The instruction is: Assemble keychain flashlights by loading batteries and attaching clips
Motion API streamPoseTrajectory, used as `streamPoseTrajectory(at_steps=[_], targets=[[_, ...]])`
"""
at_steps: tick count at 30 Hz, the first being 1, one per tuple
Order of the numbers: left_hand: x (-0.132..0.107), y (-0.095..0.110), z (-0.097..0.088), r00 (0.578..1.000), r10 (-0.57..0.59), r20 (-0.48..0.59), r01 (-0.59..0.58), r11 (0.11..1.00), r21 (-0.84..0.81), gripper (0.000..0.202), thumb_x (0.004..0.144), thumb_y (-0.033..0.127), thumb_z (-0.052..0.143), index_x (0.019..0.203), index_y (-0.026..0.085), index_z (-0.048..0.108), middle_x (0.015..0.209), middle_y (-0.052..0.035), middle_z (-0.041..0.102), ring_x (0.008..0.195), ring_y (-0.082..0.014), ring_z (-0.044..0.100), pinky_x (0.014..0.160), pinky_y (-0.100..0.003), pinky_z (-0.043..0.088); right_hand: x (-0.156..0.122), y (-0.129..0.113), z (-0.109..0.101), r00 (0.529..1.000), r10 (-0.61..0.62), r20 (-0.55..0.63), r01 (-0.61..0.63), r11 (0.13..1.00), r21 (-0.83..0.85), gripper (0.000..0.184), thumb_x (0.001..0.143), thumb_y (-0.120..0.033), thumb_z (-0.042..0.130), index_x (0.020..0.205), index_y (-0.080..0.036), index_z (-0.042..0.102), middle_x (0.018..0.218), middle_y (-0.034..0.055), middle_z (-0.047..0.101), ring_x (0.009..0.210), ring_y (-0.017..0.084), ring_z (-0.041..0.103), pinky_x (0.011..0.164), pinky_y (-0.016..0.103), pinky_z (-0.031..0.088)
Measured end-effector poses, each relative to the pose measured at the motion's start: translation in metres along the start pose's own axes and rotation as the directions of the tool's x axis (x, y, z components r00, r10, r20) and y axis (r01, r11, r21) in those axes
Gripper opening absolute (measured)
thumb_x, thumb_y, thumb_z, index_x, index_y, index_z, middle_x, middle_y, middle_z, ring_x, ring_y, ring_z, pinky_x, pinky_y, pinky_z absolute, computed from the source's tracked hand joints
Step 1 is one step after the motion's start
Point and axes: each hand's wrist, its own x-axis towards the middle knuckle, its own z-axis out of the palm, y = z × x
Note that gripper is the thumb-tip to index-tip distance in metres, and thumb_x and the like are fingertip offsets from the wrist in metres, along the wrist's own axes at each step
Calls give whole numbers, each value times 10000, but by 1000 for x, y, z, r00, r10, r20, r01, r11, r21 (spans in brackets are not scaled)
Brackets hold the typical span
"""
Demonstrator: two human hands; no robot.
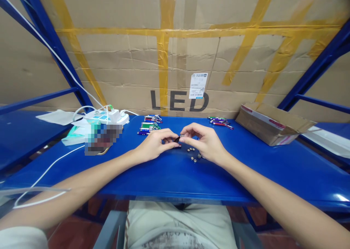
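Both my hands meet over the middle of the blue table (pixel 175 179). My left hand (pixel 154 145) is closed, pinching a small dark keychain flashlight (pixel 177 139) by its body. My right hand (pixel 203 141) is closed too, its fingertips pinched at the flashlight's right end, on a tiny part I cannot make out. Several small silver button-like pieces (pixel 193 155) lie on the table just under my right hand.
A row of coloured keychain flashlights (pixel 149 124) lies behind my left hand, another small pile (pixel 220 121) to the back right. A cardboard box (pixel 270 123) sits far right. A white power strip (pixel 108 117) with cables and a blurred object (pixel 102 139) are at left. A taped cardboard wall (pixel 177 52) stands behind.
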Motion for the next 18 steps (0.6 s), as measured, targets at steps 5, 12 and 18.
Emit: streamPoseTrajectory(at_steps=[5,12,18], targets=[[0,0,1,1000,8,8,-8,1000,-3,207,1023,351,770,1119,173,814,1047,-65,766,869,-166,723,822,-278,570,0,0,0,1000,-4,-7,4,1000,2,257,943,-468,848,985,-228,766,913,26,758,812,198,687,767,335,566],[0,-3,2,999,34,-15,-34,999,8,208,1020,345,776,1118,165,810,1046,-71,768,858,-164,722,813,-274,574,-1,2,0,998,-64,-8,64,997,-35,209,961,-411,844,989,-220,764,921,21,758,805,186,692,759,321,568],[0,-2,1,999,48,-20,-48,999,11,199,1018,339,781,1110,165,806,1035,-67,765,859,-164,723,812,-273,573,-1,-2,-1,980,-196,7,195,967,-162,105,1004,-308,802,993,-215,753,924,31,757,781,177,679,749,315,568]])
